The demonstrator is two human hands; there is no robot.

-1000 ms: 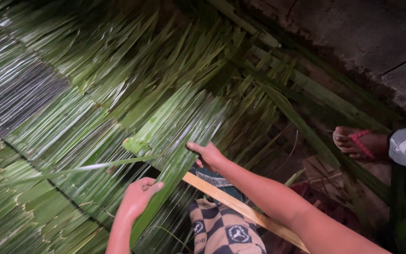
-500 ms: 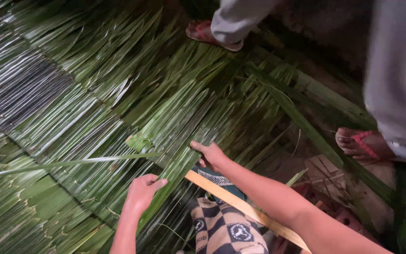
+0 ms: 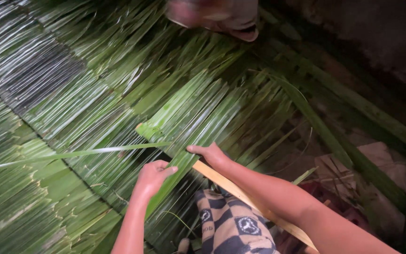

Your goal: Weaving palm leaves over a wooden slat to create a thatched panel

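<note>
1. Head view, hands: the left hand (image 3: 152, 176) is curled around a folded green leaf strip (image 3: 165, 186), gripping it. The right hand (image 3: 211, 154) lies flat with its fingers stretched out, pressing leaves down beside a pale wooden slat (image 3: 240, 195) and holding nothing.
2. Head view, work: the strip lies between the two hands, on a mat of palm leaves (image 3: 118, 94). A thin leaf rib (image 3: 81, 153) runs left from the folded leaf end (image 3: 147, 129).
3. Head view, surroundings: another person's foot (image 3: 212, 16), blurred, stands on the leaves at the top edge. Checked cloth (image 3: 231, 226) sits below the arms.
4. Risk, judged: the strip may tear along its grain if pulled hard, and it may spring open if the flat hand lifts.
</note>
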